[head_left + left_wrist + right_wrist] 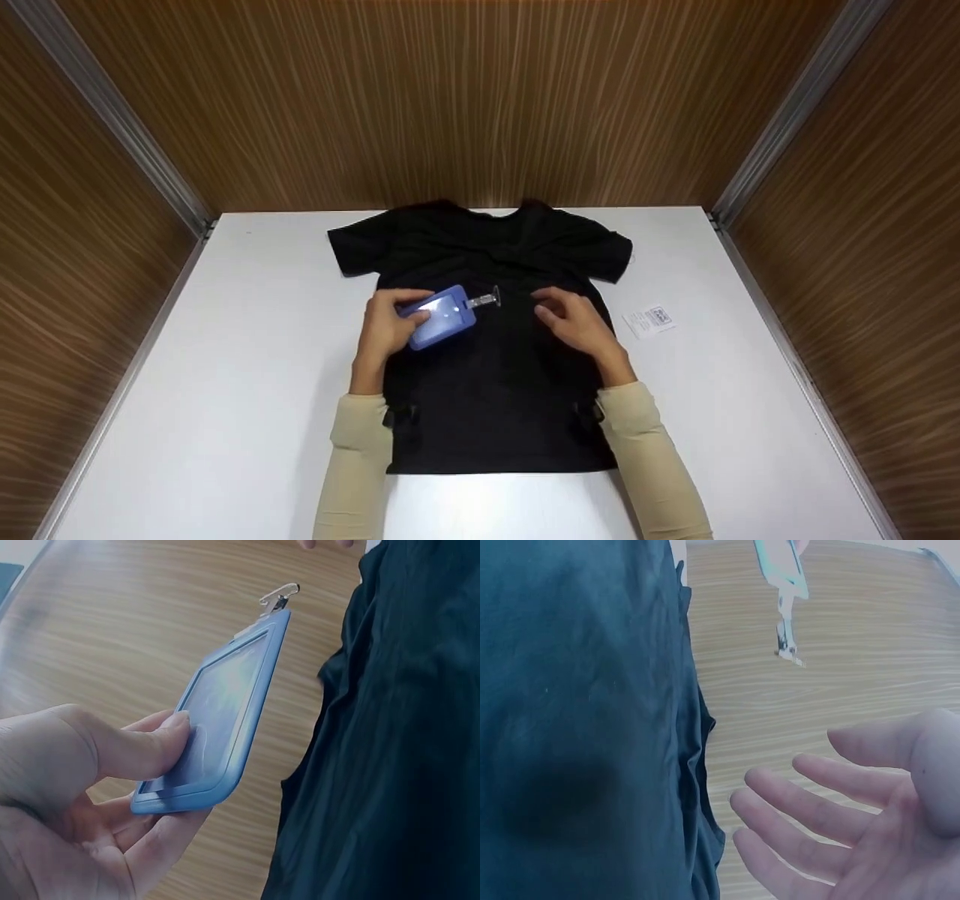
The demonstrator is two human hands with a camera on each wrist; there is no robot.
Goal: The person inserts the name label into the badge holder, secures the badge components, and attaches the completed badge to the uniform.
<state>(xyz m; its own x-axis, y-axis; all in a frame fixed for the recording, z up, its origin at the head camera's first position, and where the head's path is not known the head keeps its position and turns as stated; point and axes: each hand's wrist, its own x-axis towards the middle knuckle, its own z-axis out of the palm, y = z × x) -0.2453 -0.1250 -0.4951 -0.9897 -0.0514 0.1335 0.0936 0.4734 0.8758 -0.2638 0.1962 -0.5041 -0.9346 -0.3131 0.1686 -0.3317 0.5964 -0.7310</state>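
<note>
My left hand (387,324) pinches a blue badge holder (225,705) by its lower end, thumb on the clear window and fingers behind. From the holder's top a clear strap ends in a metal clip (279,595), which points toward my right hand in the head view. Over the right half of a black T-shirt (502,405), my right hand (576,322) hovers with relaxed, spread fingers and nothing in them. A gap separates its fingertips from the clip. The shirt lies spread out, neckline toward the back wall, beneath both hands.
A small white printed card (649,322) lies on the white table (750,420), right of the shirt. Wood-grained panels (480,105) rise at the back and both sides, with metal strips along their corners.
</note>
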